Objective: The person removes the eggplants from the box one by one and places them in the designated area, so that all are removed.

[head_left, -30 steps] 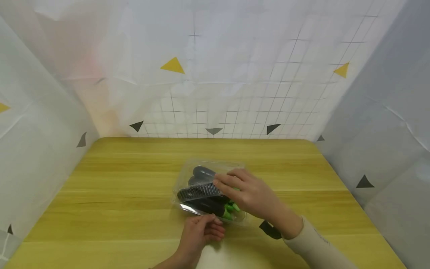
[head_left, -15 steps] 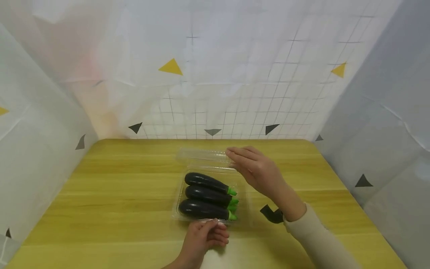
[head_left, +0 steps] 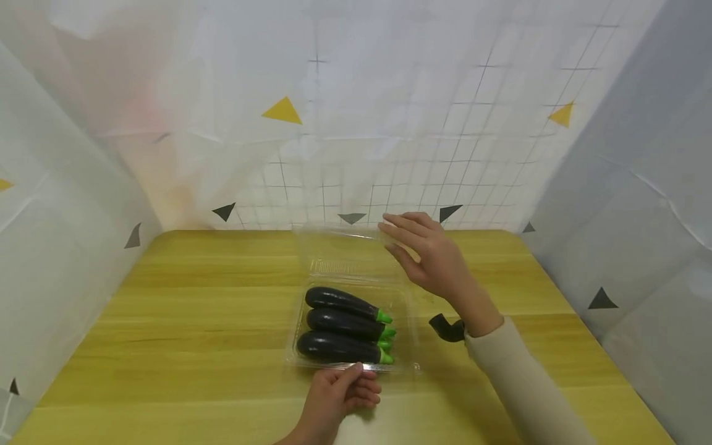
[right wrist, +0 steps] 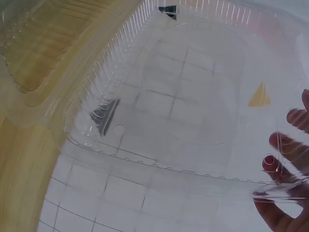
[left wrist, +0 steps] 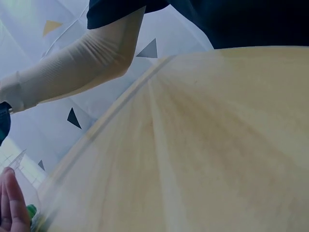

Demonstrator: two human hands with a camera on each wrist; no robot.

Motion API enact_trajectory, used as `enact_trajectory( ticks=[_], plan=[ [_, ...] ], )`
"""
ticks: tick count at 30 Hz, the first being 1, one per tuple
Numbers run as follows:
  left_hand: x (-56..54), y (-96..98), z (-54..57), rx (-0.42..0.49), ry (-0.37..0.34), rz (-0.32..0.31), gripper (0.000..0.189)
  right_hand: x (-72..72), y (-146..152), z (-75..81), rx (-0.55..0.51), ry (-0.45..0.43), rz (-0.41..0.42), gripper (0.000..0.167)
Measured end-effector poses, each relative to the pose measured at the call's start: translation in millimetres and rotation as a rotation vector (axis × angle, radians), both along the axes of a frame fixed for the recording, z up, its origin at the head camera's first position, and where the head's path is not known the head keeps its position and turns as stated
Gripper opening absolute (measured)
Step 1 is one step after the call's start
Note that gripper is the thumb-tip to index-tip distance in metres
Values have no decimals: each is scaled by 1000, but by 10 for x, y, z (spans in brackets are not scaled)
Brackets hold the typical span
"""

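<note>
A clear plastic clamshell box [head_left: 413, 321] lies on the table with its base holding three dark eggplants [head_left: 336, 346] side by side, their green stems to the right. Its hinged clear lid [head_left: 334, 250] stands raised at the back. My left hand [head_left: 339, 392] pinches the base's front rim, thumb on top. My right hand [head_left: 431, 253] holds the lid's free edge near its right corner between thumb and fingers. Through the lid [right wrist: 193, 96], the right wrist view shows the right fingers [right wrist: 289, 150]. Only part of the left hand [left wrist: 10, 208] shows in the left wrist view.
The wood-grain table [head_left: 167, 346] runs back to white sheeting [head_left: 356, 93] that also walls both sides, marked with yellow and dark triangles. A black curved piece [head_left: 445, 327] sits beside the right wrist.
The lid has swung up and back from over the eggplants, and the right hand has moved up and away with it. The left hand has stayed at the front rim.
</note>
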State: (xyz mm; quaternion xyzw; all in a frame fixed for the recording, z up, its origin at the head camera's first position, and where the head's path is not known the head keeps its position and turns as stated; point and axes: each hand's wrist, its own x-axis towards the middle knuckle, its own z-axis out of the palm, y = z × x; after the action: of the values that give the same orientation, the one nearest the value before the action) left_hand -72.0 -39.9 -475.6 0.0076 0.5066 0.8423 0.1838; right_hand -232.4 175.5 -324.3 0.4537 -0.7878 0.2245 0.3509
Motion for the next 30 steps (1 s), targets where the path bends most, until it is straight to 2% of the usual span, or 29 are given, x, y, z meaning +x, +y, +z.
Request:
enact_trajectory(
  ticks=[4,10,17,23,30],
  plan=[
    [6,14,2,9,-9,1,42,-58,18,18,-40,8,-69,43],
    [5,24,-12,5,-13,2,42,-103,95,-45,-104,-51,-147,44],
    [-16,19,-6,-4,15,-1,41,-126,153,-129,-81,-101,-167,46],
    [-37,25,14,-15,-6,18,40,-81,166,-206,-55,-151,-185,45],
    [-33,17,7,-5,-38,-15,43,-10,168,-375,-47,-180,-169,46]
  ],
)
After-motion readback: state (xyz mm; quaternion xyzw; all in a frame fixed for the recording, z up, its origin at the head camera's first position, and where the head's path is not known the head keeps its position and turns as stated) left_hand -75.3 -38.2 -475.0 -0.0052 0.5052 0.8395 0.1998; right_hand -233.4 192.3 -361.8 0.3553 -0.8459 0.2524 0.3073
